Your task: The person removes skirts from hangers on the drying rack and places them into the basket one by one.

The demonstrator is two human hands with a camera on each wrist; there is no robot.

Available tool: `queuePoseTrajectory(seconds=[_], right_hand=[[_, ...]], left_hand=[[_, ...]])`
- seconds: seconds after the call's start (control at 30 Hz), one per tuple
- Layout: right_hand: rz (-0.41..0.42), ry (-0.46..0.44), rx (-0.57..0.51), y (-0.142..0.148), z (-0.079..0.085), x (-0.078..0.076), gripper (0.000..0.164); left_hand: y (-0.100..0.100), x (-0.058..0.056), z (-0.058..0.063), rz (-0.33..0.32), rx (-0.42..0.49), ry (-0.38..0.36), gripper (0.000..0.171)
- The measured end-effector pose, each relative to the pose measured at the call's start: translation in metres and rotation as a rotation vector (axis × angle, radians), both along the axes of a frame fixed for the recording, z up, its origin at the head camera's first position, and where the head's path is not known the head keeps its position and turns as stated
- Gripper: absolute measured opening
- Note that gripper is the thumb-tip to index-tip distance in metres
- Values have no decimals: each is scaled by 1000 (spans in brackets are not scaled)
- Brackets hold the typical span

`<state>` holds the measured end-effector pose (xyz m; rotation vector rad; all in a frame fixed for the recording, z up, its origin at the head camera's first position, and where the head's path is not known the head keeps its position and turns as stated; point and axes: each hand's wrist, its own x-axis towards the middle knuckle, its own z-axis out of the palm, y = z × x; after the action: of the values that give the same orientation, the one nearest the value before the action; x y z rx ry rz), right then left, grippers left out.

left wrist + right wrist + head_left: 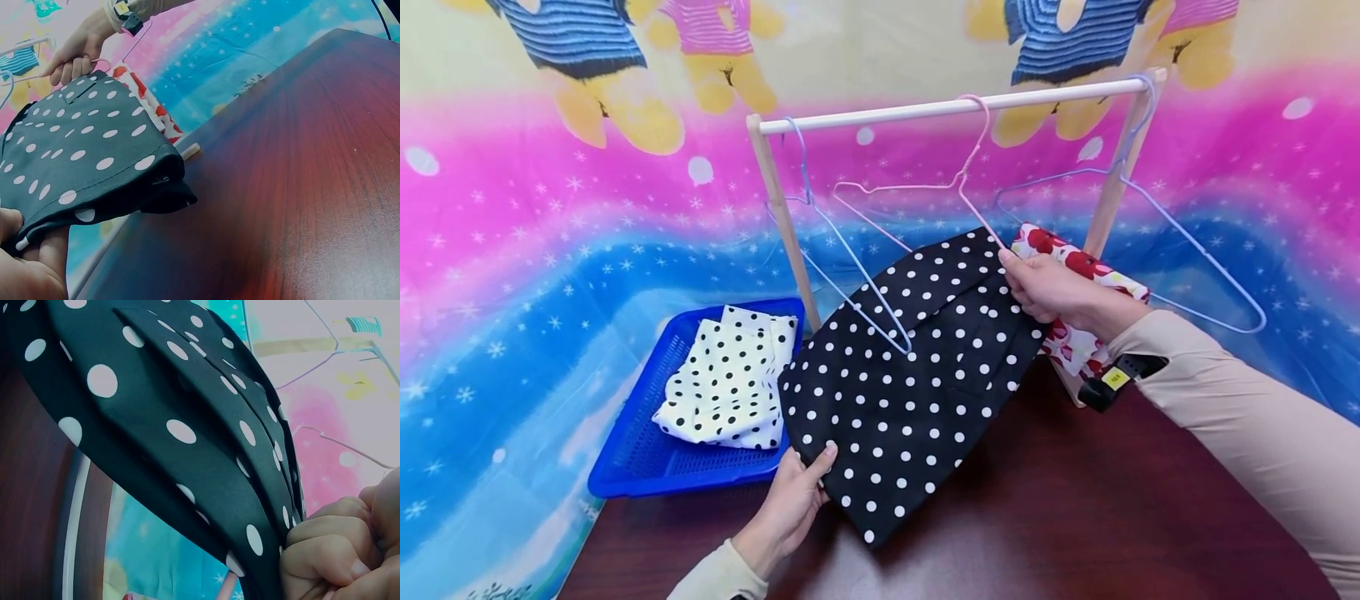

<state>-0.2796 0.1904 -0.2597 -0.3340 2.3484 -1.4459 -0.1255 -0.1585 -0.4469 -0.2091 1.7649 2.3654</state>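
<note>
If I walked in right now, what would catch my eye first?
Probably the black polka-dot garment, stretched over the dark table between the left hand and right hand. Behind it, a wooden rack carries wire hangers, and a blue basket sits left.

A black garment with white polka dots hangs stretched slantwise above the dark desk, its upper corner high at the right, lower corner at the left (folds and a seam run along it).
</note>
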Motion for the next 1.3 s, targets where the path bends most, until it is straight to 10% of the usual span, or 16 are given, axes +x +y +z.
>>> queuePoseTrajectory(seconds=[1.3], right_hand=[[6,19,11,10,4,-4,51]], left_hand=[[-18,12,18,84,-67,-2,31]])
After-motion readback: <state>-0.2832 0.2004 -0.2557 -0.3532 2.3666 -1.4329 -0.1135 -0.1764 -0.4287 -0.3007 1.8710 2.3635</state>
